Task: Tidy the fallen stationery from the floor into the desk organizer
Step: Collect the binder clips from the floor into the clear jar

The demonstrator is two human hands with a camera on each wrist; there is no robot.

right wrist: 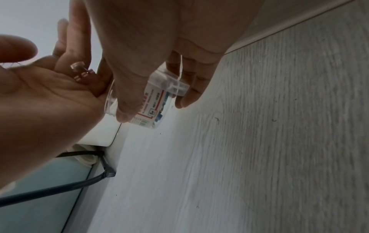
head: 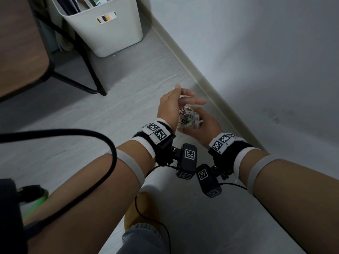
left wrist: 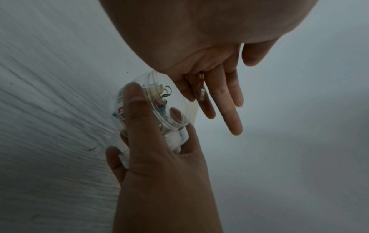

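My right hand (head: 206, 124) grips a small clear plastic jar (head: 189, 118) with colourful clips and pins inside, held above the grey floor near the wall. The jar's mouth tilts toward my left hand (head: 178, 100), whose fingers are straight and touch the rim. In the right wrist view clear push pins (right wrist: 79, 70) lie on my left hand (right wrist: 49, 88), right at the mouth of the jar (right wrist: 153, 108). The left wrist view shows one pin (left wrist: 202, 93) between the straight fingers (left wrist: 229, 97) above the jar (left wrist: 159, 108). No desk organizer is in view.
A white storage bin (head: 104, 32) with papers stands at the back by the baseboard (head: 200, 77). The brown desk top (head: 20, 50) and its black leg frame (head: 88, 70) fill the left. A black cable (head: 88, 134) crosses my left forearm.
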